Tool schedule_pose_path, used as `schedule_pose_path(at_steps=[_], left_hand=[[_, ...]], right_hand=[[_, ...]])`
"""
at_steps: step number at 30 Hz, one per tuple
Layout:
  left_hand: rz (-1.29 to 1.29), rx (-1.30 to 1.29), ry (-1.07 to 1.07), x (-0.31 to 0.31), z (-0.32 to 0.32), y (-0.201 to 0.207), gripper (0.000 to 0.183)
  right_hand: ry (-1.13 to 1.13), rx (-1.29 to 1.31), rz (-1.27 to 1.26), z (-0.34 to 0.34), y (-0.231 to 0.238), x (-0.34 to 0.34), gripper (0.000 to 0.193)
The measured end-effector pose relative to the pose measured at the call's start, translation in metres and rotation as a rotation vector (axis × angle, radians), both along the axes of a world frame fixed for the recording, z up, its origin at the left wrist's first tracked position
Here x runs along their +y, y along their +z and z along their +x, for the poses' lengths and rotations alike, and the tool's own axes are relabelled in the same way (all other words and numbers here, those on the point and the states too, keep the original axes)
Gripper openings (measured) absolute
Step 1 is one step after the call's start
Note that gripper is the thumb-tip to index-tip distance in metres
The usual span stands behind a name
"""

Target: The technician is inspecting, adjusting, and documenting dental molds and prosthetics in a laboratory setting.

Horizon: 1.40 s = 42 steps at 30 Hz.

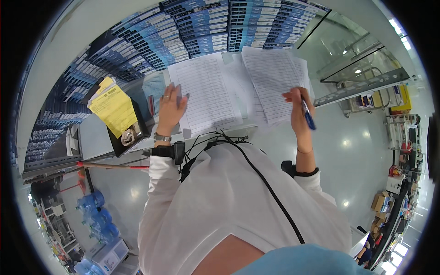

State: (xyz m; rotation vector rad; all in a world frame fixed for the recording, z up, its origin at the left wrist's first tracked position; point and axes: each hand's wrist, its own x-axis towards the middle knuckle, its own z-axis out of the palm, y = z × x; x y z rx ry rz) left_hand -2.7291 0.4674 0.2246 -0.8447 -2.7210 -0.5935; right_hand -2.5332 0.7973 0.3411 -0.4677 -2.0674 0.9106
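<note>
The left hand [171, 109] rests with spread fingers on the left sheet [204, 94], likely steadying it on the table [94, 134], while the right hand [299, 108] grips a pen [308, 116] tucked aside, perhaps to free its fingertips over the right sheets [271, 78].

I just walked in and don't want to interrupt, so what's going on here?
A person is at a work surface with paperwork. Their right hand holds a blue pen beside the right-hand sheets. Their left hand lies with fingers spread at the left edge of another ruled sheet. To the left, yellow papers rest on a black tray. Blue boxes are stacked behind the sheets.
</note>
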Motion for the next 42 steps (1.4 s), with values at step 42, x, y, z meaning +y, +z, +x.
schedule_pose_path(at_steps=[42], left_hand=[[0.25,0.014,-0.123,0.005,-0.001,-0.007,0.047]], right_hand=[[0.488,-0.135,-0.111,-0.278,-0.138,-0.157,0.023]])
